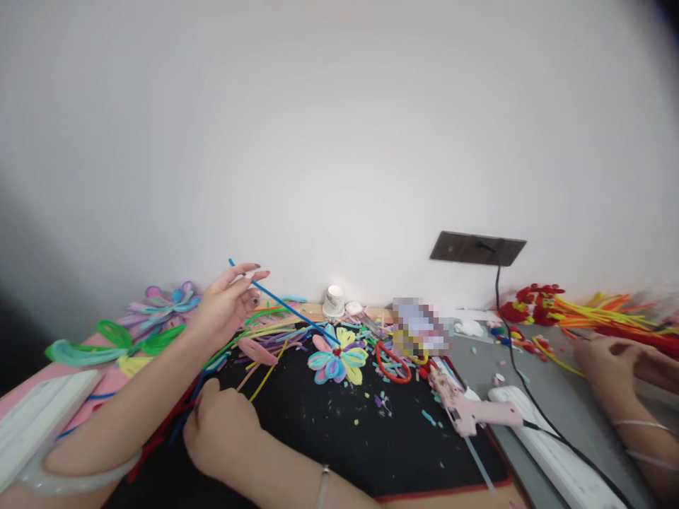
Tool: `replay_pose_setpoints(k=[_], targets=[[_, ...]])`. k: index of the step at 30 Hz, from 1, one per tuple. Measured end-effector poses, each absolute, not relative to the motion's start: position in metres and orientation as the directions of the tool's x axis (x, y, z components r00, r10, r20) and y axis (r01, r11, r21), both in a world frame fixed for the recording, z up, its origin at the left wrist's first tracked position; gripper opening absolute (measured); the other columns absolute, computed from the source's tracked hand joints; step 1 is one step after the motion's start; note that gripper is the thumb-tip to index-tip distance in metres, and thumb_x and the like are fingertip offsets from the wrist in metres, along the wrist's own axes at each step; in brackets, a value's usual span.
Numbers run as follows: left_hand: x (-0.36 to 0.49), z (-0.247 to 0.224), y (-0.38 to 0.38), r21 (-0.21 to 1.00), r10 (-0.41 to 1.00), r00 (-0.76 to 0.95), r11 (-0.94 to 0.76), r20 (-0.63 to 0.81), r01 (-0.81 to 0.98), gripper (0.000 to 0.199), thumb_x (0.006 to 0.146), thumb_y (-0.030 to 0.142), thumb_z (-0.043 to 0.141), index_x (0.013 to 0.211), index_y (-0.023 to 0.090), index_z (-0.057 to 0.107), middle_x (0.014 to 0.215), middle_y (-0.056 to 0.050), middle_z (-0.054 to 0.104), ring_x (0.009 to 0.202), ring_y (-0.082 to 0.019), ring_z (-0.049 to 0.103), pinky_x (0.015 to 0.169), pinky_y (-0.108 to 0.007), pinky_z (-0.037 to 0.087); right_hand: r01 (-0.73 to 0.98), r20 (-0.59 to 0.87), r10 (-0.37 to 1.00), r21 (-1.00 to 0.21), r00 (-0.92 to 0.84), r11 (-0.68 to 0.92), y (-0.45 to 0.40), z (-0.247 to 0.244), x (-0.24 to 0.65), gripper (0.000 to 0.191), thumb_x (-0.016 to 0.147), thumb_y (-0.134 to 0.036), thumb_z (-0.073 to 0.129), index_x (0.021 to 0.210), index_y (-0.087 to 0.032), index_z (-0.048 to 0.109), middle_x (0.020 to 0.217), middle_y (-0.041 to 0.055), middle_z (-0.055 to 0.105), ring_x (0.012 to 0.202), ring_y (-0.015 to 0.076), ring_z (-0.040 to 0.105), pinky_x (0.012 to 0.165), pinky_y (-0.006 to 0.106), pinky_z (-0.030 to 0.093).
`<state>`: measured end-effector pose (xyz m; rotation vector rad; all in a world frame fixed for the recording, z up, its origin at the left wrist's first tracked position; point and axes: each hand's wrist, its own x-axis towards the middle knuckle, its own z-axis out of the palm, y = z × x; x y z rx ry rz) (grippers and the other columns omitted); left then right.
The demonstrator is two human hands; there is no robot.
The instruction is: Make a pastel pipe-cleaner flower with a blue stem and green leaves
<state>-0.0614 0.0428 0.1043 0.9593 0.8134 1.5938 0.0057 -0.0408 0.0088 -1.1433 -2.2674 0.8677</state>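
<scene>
My left hand [232, 304] is raised at the left of the black mat, closed with a long blue pipe cleaner [289, 307] between its fingers. The pipe cleaner slants down to the right, its far end over a pastel pipe-cleaner flower [335, 359] with a red centre. Below it, my right hand [223, 433] is curled closed, low over the mat's left side. Blue and red pipe cleaners [185, 410] lie beside and behind that hand; whatever its fingers grip is hidden. A pink pipe-cleaner loop [258, 351] lies between my right hand and the flower.
A pink glue gun [472, 412], red-handled scissors [393, 364] and a paper cup [334, 300] lie around the mat [414, 452]. Green-petalled pieces [119, 346] stand left. Another person's hands [610, 364] work at right, beyond a black cord [506, 325] and white power strip [556, 445].
</scene>
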Motion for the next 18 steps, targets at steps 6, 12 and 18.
replay_pose_setpoints(k=[6, 12, 18], targets=[[-0.025, 0.086, 0.047, 0.794, 0.988, -0.088, -0.156, 0.129, -0.587, 0.023, 0.07, 0.009, 0.061, 0.083, 0.022, 0.047, 0.075, 0.003, 0.06, 0.05, -0.005, 0.051, 0.048, -0.014, 0.044, 0.122, -0.067, 0.946, -0.992, -0.316, -0.03, -0.023, 0.007, 0.085, 0.011, 0.071, -0.02, 0.056, 0.08, -0.018, 0.053, 0.045, -0.0064, 0.047, 0.037, 0.0094, 0.043, 0.038, 0.018, 0.031], [0.013, 0.069, 0.032, 0.889, 0.989, 0.104, -0.043, 0.101, -0.456, 0.014, 0.08, 0.025, 0.058, 0.086, 0.023, 0.046, 0.053, 0.008, 0.043, 0.041, -0.006, 0.035, 0.041, -0.013, 0.03, -0.556, 0.058, 0.997, -0.828, 0.043, 0.072, 0.001, 0.032, 0.179, 0.021, 0.074, -0.035, 0.06, 0.083, -0.019, 0.048, 0.056, -0.0067, 0.049, 0.035, 0.0037, 0.027, 0.033, 0.016, 0.017], [0.02, 0.054, 0.03, 0.909, 0.991, 0.047, -0.096, 0.125, -0.405, 0.015, 0.083, 0.031, 0.055, 0.089, 0.025, 0.043, 0.058, 0.005, 0.045, 0.053, -0.009, 0.04, 0.051, -0.016, 0.035, -0.263, 0.033, 0.977, -0.964, -0.209, -0.024, 0.002, 0.03, 0.23, 0.016, 0.07, -0.015, 0.058, 0.086, -0.017, 0.058, 0.073, -0.0011, 0.057, 0.041, 0.0037, 0.039, 0.036, 0.016, 0.026]])
